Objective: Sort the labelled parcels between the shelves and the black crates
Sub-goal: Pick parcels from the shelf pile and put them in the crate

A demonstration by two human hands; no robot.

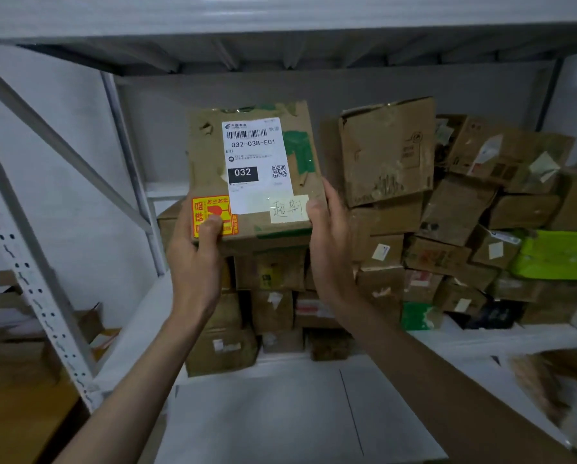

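I hold a worn brown cardboard parcel (pixel 207 169) up in front of the shelf, its top face toward me. It carries a white shipping label reading 032-038-E01 and 032, a yellow handwritten note and a red-and-yellow fragile sticker. My left hand (pixel 197 262) grips its lower left corner, thumb on the sticker. My right hand (pixel 330 242) clasps its lower right edge. A stack of brown parcels (pixel 273 306) stands directly below and behind it on the white shelf board (pixel 280 413).
A heap of cardboard boxes (pixel 454 209) and a lime-green packet (pixel 554 252) fills the shelf's right side. The upper shelf (pixel 280 38) hangs overhead. A perforated upright (pixel 36 296) and diagonal brace (pixel 63 142) stand at left, with more boxes (pixel 86 323) beyond.
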